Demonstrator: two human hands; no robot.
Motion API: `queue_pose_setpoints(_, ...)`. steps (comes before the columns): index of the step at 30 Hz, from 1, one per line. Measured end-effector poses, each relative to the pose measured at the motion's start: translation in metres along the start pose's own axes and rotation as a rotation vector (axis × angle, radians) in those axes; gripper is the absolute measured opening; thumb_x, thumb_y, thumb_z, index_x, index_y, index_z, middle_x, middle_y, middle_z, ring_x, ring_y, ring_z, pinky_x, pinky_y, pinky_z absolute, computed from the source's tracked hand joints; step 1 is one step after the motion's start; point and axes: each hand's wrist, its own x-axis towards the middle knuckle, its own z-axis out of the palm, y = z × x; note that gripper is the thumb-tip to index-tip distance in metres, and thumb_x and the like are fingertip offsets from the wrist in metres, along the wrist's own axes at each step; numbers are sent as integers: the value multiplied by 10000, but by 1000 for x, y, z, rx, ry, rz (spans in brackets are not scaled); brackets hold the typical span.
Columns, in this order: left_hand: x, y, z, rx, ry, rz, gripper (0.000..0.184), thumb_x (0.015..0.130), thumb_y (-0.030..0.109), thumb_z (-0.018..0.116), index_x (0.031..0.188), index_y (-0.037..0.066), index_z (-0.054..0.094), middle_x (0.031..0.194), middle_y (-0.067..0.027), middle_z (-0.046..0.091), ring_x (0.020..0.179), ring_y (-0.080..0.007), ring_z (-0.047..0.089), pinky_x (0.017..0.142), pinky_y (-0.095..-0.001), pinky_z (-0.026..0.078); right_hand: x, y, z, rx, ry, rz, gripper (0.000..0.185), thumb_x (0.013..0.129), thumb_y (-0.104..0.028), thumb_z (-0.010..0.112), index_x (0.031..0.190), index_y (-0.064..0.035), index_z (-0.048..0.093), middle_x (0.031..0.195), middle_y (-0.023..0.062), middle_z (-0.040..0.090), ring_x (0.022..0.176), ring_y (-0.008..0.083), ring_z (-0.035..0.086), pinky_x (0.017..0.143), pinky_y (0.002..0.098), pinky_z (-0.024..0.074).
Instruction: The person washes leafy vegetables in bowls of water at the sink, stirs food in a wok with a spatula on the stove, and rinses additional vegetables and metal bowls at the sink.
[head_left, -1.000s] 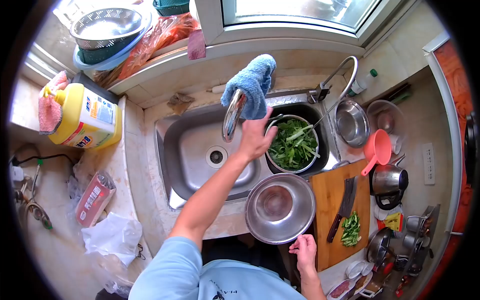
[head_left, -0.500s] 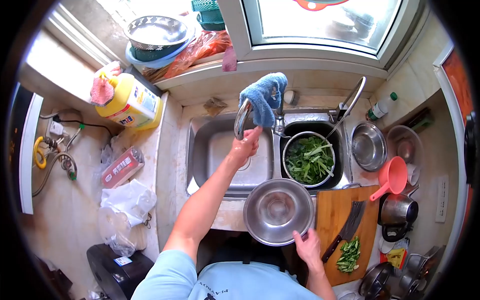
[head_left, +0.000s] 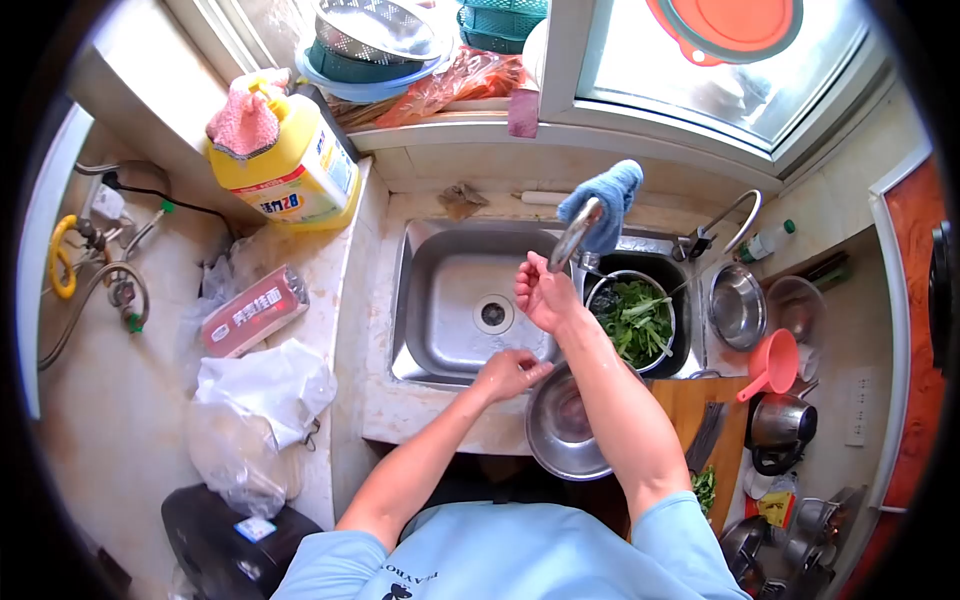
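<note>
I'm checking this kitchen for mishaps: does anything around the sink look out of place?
The metal bowl juts past the front edge of the counter, so it might tip. The blue cloth draped over the faucet looks slightly unusual.

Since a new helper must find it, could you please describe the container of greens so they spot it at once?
Find the double sink below the window. In its right compartment stands a round container. Unlike the metal bowl right of the sink, it holds leafy greens.

The right hand (head_left: 547,293), no longer on the steel bowl (head_left: 560,430), is now at the mouth of the faucet (head_left: 573,240); the left hand (head_left: 512,376) now lies farther from the faucet.
</note>
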Motion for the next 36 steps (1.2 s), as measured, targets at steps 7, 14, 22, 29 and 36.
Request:
queue_pose_setpoints(7,-1,-11,5,-245,-83,112,183,722,126,733,782,57,575,645,-38,596,592,-125,558,574,-288,479,0,-5,9,-184,120,-37,299,973,-345,575,791,-126,484,593,-44,401,467,83,382,415,230,293)
queue_pose_setpoints(14,8,-89,-78,-995,346,-99,147,754,-41,600,779,85,529,663,12,554,535,-65,514,399,-239,389,-10,-9,-6,-1185,242,-519,272,919,-310,623,987,-48,593,652,56,543,561,258,553,550,375,478)
queue_pose_setpoints(22,19,-86,-98,-1033,550,102,215,857,88,678,763,111,486,647,32,495,532,-61,484,471,-208,422,-24,4,-62,-1448,424,-729,267,804,-180,626,956,10,516,872,309,624,842,499,614,709,537,491)
queue_pose_setpoints(29,15,-46,-91,-699,444,-497,291,856,273,725,967,36,599,661,-61,586,442,-143,541,348,-276,398,-49,42,-63,-341,559,-70,108,812,-43,563,886,-38,485,682,73,498,437,152,462,339,285,330)
queue_pose_setpoints(36,46,67,-165,498,464,-258,477,734,138,603,1178,-33,635,886,-247,697,836,-375,690,779,-454,547,-12,147,-73,89,73,654,172,936,-221,570,983,-60,528,657,20,501,491,70,466,364,173,338)
